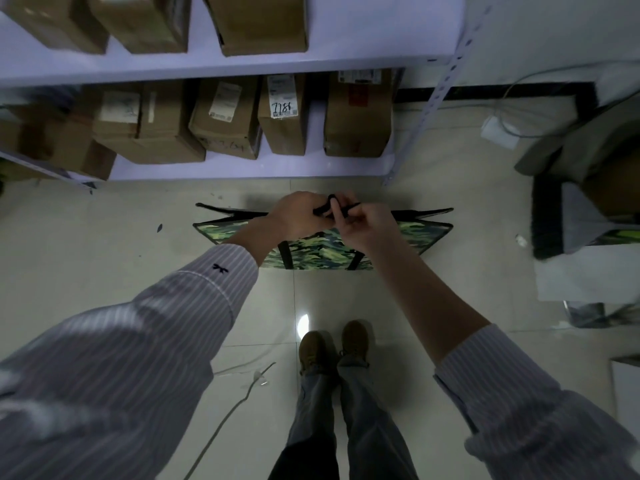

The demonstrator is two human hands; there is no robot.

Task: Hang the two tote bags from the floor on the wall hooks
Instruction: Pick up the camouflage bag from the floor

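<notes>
Right now both hands meet over the camo tote (pixel 322 252), which hangs just above or stands on the floor (pixel 346 299) in front of the shelf (pixel 242 168) w/ boxes (pixel 287 116). Left hand (pixel 298 216) is closed around the black handles (pixel 332 207); right hand (pixel 367 225) pinches the same straps w/ fingers curled, so both are holding, neither spread.

Handling, as a guess: the tote looks thin, soft woven fabric, folded flat w/ gussets tucked in, prob. empty and light. It'll flop and swing, not stiff enough to keep shape if gripped by the body. Best hold is where the hands already are, both strap loops gathered together at the top, so the loop stays open enough to slip over a hook. Straps look matte, not slippery.

Second camo piece (pixel 613 235) shows at the right edge, partly hidden; could be the other tote, can't tell. No hooks in view.
</notes>
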